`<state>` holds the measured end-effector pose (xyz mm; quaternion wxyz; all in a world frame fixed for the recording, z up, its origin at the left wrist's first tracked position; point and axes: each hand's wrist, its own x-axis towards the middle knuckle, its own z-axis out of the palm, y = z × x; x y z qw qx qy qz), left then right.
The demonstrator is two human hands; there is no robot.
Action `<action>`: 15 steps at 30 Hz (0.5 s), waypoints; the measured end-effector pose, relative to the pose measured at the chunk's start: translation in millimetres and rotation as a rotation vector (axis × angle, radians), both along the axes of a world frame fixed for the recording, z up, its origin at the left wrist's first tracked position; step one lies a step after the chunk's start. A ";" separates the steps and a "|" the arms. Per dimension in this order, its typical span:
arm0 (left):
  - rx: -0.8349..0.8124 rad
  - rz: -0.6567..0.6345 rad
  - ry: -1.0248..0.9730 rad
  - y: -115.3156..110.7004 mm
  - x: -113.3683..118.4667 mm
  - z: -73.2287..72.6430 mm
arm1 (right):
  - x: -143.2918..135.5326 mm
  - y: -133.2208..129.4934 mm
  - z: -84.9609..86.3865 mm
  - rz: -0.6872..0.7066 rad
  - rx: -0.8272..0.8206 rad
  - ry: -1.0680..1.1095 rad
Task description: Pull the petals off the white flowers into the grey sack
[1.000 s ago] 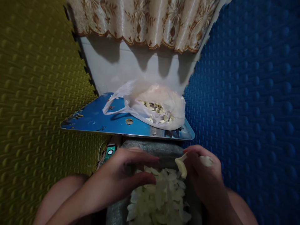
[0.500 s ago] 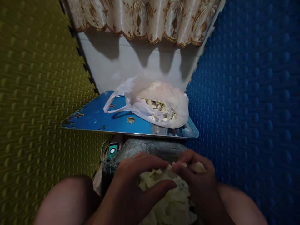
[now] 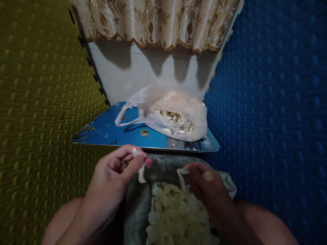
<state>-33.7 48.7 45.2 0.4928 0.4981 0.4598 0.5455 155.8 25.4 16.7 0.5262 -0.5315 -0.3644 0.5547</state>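
Observation:
My left hand (image 3: 114, 177) is closed in a pinch on a thin pale strip (image 3: 142, 174); one end pokes up by the thumb and the other hangs below. My right hand (image 3: 206, 183) pinches another whitish strip (image 3: 181, 175), which bends down from the fingertips. A rounded cream piece (image 3: 208, 176) also sits among the right hand's fingers. Between and below the hands lies a heap of pale, petal-like pieces (image 3: 176, 214); their exact kind I cannot make out. The two hands are apart.
A translucent plastic bag (image 3: 194, 119) with several small cream pieces (image 3: 175, 117) lies open on a blue printed tabletop (image 3: 107, 132). Grey-green wrapped material (image 3: 136, 211) surrounds the heap. Yellow (image 3: 46, 112) and blue (image 3: 270, 112) studded mats stand at the sides, a curtain (image 3: 158, 23) behind.
My hands were close together over the heap and have moved apart. The left hand went left and up and now pinches a strip; the phone at left is hidden.

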 end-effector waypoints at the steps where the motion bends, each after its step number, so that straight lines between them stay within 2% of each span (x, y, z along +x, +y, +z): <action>1: -0.049 -0.069 0.021 0.5 -0.3 0.9 | -0.4 0.3 0.1 -0.016 -0.016 -0.002; 4: -0.139 -0.256 0.097 -2.1 2.4 5.1 | -2.7 -1.6 0.2 -0.075 -0.031 -0.041; 7: -0.088 -0.354 0.177 -6.6 4.8 7.4 | -2.4 -4.0 0.4 -0.108 -0.010 -0.051; 11: -0.071 -0.297 0.272 -10.8 10.7 2.9 | 2.0 -3.7 1.2 -0.088 0.041 -0.074; 15: 0.003 -0.290 0.419 -16.3 28.3 -7.0 | 2.3 -2.0 -2.5 0.032 0.053 -0.062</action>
